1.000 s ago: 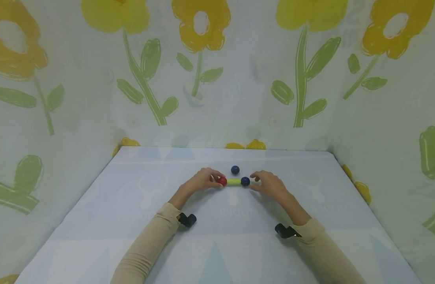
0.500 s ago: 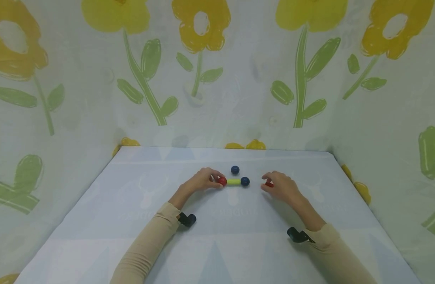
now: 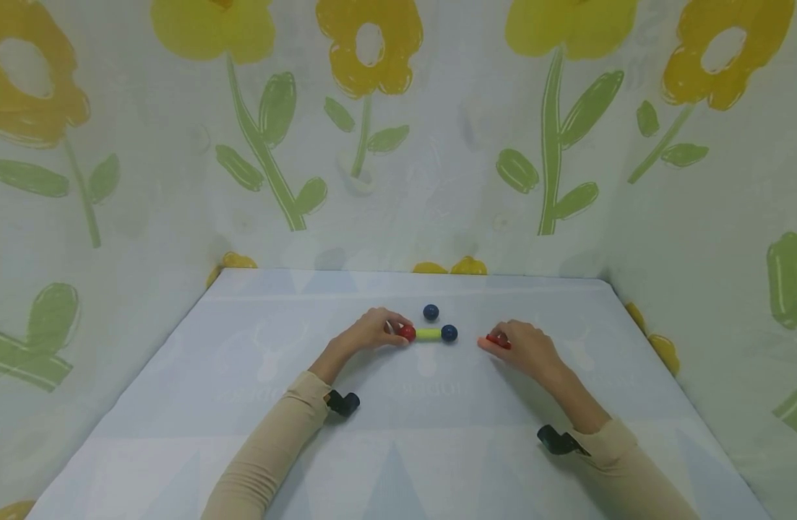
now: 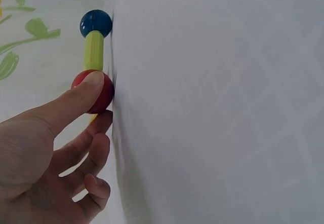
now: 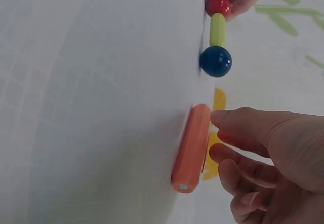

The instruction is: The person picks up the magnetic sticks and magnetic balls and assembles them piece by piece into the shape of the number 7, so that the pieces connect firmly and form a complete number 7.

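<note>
The left hand (image 4: pixel 55 148) pinches the red ball (image 4: pixel 104 97) between thumb and fingertip, the other fingers loosely bent. A yellow-green rod (image 3: pixel 428 334) joins that ball to a blue ball (image 3: pixel 449 333), and the three lie in a row parallel to the far edge of the table (image 3: pixel 398 469), about midway between its left and right edges. The loose blue ball (image 3: pixel 431 312) sits apart from the row, closer to the far edge.

Toward the right edge, the right hand (image 3: pixel 527 348) is part-way open, its fingers bent and a gap between thumb and fingertips. An orange stick (image 5: pixel 191 149) is right at those tips; whether the hand has hold of it or only touches it, I cannot tell.

To handle these well, the left pinch should be light but steady, so the row neither rolls nor swings. The stick is best taken by its middle, both ends free of the fingers, and kept level. Knuckles should steer around the loose ball, which would probably roll if nudged.
</note>
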Tool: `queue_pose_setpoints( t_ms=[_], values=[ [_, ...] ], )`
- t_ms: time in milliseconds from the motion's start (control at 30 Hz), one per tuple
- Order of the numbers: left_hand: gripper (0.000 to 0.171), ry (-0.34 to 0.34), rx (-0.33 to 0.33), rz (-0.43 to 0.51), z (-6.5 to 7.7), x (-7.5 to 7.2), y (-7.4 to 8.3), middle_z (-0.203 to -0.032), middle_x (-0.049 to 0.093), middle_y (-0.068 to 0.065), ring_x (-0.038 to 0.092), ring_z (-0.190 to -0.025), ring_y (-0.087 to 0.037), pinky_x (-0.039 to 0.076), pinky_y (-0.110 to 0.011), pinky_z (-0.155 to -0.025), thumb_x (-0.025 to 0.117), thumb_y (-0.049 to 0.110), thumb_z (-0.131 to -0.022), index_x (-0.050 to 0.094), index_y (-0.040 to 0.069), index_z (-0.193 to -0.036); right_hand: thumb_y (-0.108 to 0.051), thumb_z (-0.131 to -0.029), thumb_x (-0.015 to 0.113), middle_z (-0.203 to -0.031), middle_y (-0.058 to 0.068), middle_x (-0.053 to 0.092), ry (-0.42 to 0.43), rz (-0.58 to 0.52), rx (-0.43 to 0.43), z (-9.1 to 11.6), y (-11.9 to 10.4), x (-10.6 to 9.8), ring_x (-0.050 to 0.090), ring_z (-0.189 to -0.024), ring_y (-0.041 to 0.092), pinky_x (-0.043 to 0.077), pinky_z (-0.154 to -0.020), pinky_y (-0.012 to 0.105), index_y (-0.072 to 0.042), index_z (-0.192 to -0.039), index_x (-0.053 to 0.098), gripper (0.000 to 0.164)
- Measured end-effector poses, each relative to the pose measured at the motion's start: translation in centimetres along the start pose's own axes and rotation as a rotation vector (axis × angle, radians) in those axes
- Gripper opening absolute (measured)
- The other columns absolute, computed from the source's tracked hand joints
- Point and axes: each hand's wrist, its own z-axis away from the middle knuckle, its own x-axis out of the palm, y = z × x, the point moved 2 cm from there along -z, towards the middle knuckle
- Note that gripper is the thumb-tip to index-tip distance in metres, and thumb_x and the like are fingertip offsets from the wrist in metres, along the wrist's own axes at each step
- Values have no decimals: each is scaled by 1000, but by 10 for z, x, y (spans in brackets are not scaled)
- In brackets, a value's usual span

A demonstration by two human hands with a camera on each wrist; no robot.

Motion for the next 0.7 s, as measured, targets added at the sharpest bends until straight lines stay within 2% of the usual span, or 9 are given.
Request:
queue_pose_setpoints(
  t_ms=[200, 700],
  values=[
    [38, -3, 0, -10, 0, 0, 1, -100, 69, -1, 58, -86, -15, 49, -23, -70, 76, 23, -87, 69, 19, -124, -37, -88, 73, -73, 3, 58, 16, 12, 0, 4, 3, 2, 50, -68, 17, 41, -56, 25, -5, -99, 72, 34],
    [38, 2, 2, 1, 1, 0, 1, -101, 69, -1, 57, -86, -16, 50, -23, -67, 75, 22, -87, 69, 19, -124, -24, -87, 75, -75, 4, 60, 51, 34, -35, 9, 9, 7, 50, -67, 16, 41, -55, 25, -4, -97, 72, 23]
  ],
)
